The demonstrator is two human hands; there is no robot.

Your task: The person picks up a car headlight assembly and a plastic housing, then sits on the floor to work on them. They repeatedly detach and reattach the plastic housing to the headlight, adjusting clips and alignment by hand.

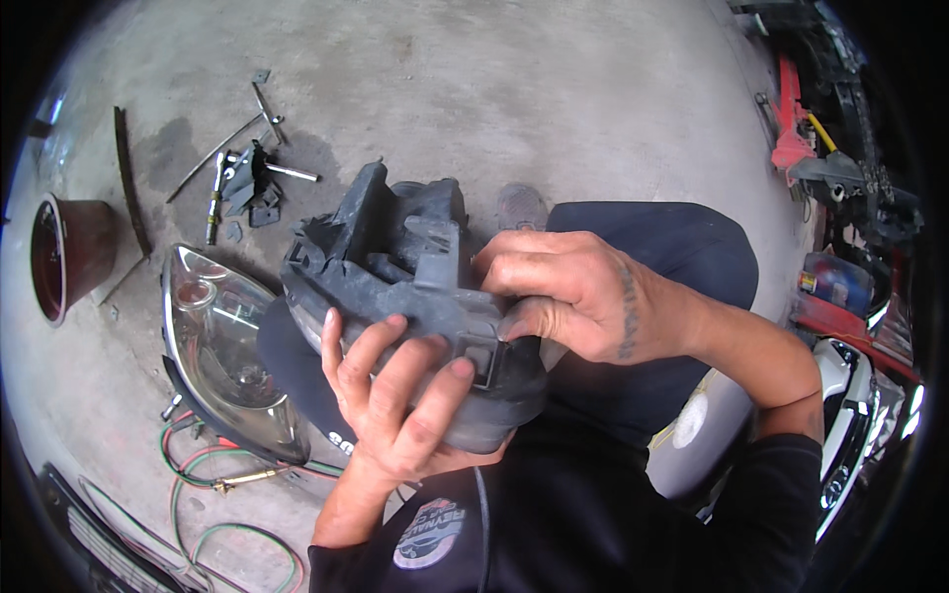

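Note:
A black, dusty plastic housing [420, 262], which looks like the back of a car headlight, rests above my lap with brackets and ribs pointing up. My left hand [400, 395] holds it from the near side, fingers spread over its lower face beside a small square clip [480, 358]. At its right edge, my right hand [573, 296] is closed with bent fingers and thumb on the plastic rim. The tips of the right fingers are partly hidden. A clear-lensed headlight [232, 341] lies on the floor left of my knee.
Ratchets and wrenches [215, 198] lie beside broken black plastic pieces [255, 178] at the far left. A dark red bucket [74, 252] stands at the left edge. Red and green hoses [203, 481] with a brass torch coil below the headlight. A red jack [791, 128] and car parts line the right.

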